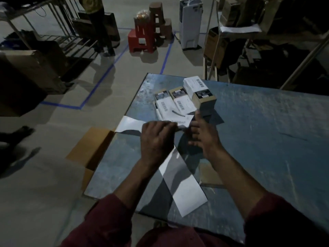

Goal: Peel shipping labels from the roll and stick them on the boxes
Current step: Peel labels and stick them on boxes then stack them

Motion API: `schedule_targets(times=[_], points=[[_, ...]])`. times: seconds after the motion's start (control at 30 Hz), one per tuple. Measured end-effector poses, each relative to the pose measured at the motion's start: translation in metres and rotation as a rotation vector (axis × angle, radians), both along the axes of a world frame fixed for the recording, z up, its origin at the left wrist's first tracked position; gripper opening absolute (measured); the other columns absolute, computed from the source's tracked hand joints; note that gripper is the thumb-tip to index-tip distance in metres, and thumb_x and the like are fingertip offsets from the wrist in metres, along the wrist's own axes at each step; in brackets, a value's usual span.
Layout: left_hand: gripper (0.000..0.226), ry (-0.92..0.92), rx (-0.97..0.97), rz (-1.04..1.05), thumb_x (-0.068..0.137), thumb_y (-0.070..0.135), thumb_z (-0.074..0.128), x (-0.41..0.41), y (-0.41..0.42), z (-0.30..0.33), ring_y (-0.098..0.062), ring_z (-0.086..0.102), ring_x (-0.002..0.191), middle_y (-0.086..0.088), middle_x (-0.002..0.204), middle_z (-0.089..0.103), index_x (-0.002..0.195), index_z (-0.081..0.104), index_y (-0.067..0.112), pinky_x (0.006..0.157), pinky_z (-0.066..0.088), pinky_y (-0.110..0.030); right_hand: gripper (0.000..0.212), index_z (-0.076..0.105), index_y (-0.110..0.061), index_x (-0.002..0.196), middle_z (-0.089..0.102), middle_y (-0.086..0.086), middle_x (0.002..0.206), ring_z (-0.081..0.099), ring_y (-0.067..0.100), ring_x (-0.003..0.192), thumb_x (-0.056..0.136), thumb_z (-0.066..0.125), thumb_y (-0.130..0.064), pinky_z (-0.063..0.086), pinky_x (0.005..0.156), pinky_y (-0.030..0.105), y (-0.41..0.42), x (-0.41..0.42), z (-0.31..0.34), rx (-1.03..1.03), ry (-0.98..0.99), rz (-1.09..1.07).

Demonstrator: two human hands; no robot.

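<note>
Head: label strip [183, 189] between left hand [156, 139], right hand [204, 138].

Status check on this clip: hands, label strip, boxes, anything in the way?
Left hand grips label strip; right hand fingers at its peeling end. Boxes grouped beyond, some labelled. Nothing blocking.

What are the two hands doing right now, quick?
Left hand: fingers curled, gripping the white label strip.
Right hand: touching the strip's far end; whether it pinches it cannot be told.
</note>
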State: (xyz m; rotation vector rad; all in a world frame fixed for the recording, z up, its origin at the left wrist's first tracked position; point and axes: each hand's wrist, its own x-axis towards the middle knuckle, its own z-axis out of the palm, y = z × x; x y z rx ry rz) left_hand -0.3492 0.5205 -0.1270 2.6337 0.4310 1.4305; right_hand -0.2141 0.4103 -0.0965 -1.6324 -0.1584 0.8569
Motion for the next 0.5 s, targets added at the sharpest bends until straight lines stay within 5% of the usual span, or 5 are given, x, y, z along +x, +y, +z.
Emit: schedule_targets(times=[0.17, 0.3, 0.5], points=[[0.011, 0.056, 0.012, -0.188, 0.093, 0.011, 0.076, 0.013, -0.068, -0.023, -0.031, 0.063, 0.079, -0.008, 0.1, 0.074, 0.103, 0.079, 0.009, 0.074, 0.045, -0.042, 0.015, 0.078, -0.011, 0.105, 0.081, 0.003, 0.093, 0.077, 0.024, 0.087, 0.096, 0.073, -0.022, 0.06, 0.069, 0.035, -0.071, 0.01, -0.004, -0.024, -0.049, -0.06], [0.024, 0.205, -0.018, -0.346, 0.096, 0.027, 0.072, 0.015, -0.107, -0.035, -0.031, 0.064, 0.092, -0.006, 0.112, 0.072, 0.115, 0.076, 0.013, 0.089, 0.046, -0.046, 0.006, 0.076, -0.003, 0.097, 0.08, 0.015, 0.091, 0.076, 0.026, 0.074, 0.094, 0.072, -0.004, 0.06, 0.06, 0.032, -0.111, 0.017, -0.024, -0.003, 0.039, -0.196], [0.097, 0.408, -0.382, -0.378, 0.075, 0.071, 0.082, 0.006, -0.118, -0.047, -0.027, 0.055, 0.127, -0.006, 0.143, 0.058, 0.151, 0.053, 0.018, 0.104, 0.044, -0.043, 0.005, 0.077, -0.007, 0.094, 0.08, 0.011, 0.087, 0.077, 0.032, 0.082, 0.093, 0.074, -0.004, 0.062, 0.083, 0.048, -0.165, 0.03, -0.035, -0.05, -0.074, -0.29]])
